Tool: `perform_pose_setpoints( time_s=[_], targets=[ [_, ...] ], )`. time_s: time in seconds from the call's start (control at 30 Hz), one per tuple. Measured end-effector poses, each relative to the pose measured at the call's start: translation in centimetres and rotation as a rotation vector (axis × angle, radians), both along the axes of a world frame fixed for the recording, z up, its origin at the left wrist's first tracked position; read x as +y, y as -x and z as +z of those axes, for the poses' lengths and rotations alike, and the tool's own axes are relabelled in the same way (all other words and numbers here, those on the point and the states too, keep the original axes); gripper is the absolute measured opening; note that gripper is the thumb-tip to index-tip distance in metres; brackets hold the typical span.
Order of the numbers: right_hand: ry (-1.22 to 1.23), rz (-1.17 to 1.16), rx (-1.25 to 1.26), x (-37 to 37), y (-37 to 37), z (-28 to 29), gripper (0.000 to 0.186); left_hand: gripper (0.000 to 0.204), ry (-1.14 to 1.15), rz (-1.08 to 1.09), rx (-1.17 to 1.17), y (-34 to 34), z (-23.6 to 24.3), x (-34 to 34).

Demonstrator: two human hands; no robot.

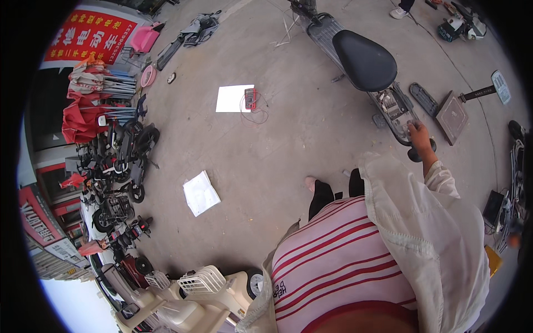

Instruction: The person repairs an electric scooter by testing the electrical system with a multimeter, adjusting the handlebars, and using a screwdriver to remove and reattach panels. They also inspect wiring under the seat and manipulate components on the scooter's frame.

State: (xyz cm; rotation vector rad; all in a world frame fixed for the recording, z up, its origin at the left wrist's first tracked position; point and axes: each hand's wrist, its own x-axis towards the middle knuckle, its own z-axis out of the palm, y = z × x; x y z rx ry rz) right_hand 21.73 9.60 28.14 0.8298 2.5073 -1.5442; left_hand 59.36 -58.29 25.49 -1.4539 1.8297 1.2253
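My right hand (pixel 420 136) is at the rear end of an electric scooter (pixel 327 34), its fingers bent together against the rear edge. What they pinch, if anything, is too small to make out. The scooter's black seat (pixel 365 60) is in place, and behind it an uncovered compartment (pixel 393 105) shows wiring and parts. Right of it lie a long dark cover (pixel 423 99) and a square brown box-like piece (pixel 452 117). My left hand is out of view.
On the concrete, a red multimeter (pixel 250 100) with leads lies on a white sheet (pixel 227 99); more white paper (pixel 201 193) lies nearer. Parked bikes (pixel 125 158) and folded red umbrellas (pixel 83 117) line the left. A cream scooter (pixel 216 294) stands lower left; a sign stand (pixel 501 87) is at right.
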Motion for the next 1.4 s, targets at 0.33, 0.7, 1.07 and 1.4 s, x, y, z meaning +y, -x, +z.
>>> perform_pose_setpoints(
  time_s=[0.33, 0.7, 1.07, 1.4],
  targets=[
    [-0.055, -0.125, 0.141, -11.8, 5.3, -1.3, 0.024, 0.031, 0.155, -0.400, 0.255, 42.3, 2.5, -14.1],
    [-0.017, 0.161, -0.068, -23.2, 21.8, -24.5, 0.022, 0.045, 0.234, -1.128, -0.124, 69.9, -19.5, -12.8],
    [0.069, -0.088, -0.334, -24.4, 19.0, -58.6, 0.020, 0.054, 0.628, -1.484, 0.000, 92.9, -48.5, -12.1],
    [0.239, -0.003, -0.169, -28.2, 31.6, -70.5, 0.020, 0.082, 0.605, -1.274, 0.277, 101.5, -62.4, -16.0]
  ],
)
